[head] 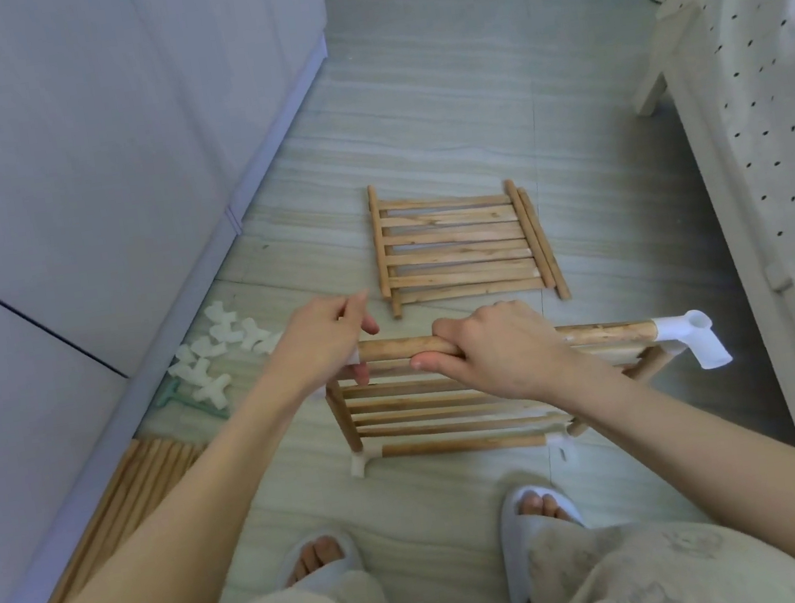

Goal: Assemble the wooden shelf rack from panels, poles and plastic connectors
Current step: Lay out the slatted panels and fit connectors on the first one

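A part-built shelf frame stands tilted on the floor in front of me: a slatted wooden panel (441,407) framed by poles and white plastic connectors. My right hand (494,349) grips its top pole (609,332) near the left end. My left hand (324,342) covers the top left corner connector (353,357), fingers curled round it. A white three-way connector (691,336) caps the pole's right end. Two more connectors (359,464) sit at the lower corners. Flat on the floor farther out lie stacked slatted panels (459,246).
A pile of loose white connectors (218,352) lies by the white cabinet (64,195) at left, with a bundle of spare poles (127,497) along its base. A bed with dotted sheet (782,145) borders the right. My slippered feet (537,511) stand just below the frame.
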{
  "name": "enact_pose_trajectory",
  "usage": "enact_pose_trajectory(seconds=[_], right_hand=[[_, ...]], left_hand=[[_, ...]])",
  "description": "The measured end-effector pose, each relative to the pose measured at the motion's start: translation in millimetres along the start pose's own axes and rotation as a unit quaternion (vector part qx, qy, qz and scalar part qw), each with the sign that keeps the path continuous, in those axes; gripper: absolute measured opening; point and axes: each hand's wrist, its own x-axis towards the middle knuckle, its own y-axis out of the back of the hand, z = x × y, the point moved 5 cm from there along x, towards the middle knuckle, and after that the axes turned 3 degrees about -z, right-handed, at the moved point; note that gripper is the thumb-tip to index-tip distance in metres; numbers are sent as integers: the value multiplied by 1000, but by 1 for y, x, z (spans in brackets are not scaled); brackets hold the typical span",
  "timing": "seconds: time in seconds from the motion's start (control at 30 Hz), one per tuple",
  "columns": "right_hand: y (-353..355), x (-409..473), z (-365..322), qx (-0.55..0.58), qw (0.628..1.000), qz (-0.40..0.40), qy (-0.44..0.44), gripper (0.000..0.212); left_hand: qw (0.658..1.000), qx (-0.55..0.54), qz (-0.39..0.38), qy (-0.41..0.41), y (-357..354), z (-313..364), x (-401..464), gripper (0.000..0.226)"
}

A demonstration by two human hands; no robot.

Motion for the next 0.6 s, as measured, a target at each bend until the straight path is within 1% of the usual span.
enact_pose_trajectory(seconds=[0.13,0.3,0.37,0.47,0.5,0.57,0.6], right_hand=[[-1,0,-3,-11,1000,4,7,47],[-2,-3,-8,-25,999,0,23,45],[-1,-4,-9,-25,1000,1,19,46],[2,0,-8,-27,1000,-1,3,48],[3,-1,-7,-12,1000,-13,-5,48],[10,-7,2,54,998,-37,-24,43],[17,-12,12,88,995,-27,-41,40]], left_hand=[[1000,28,6,7,-3,2,1,43],[998,63,13,-10,-3,1,-5,43],[999,28,18,-4,0,-1,-7,42],[1000,-10,19,-7,4,0,-8,33],[1000,-17,16,-11,5,1,-8,30],[1000,-24,9,-12,6,0,-9,23],[1000,-28,8,-9,6,-1,-10,21]])
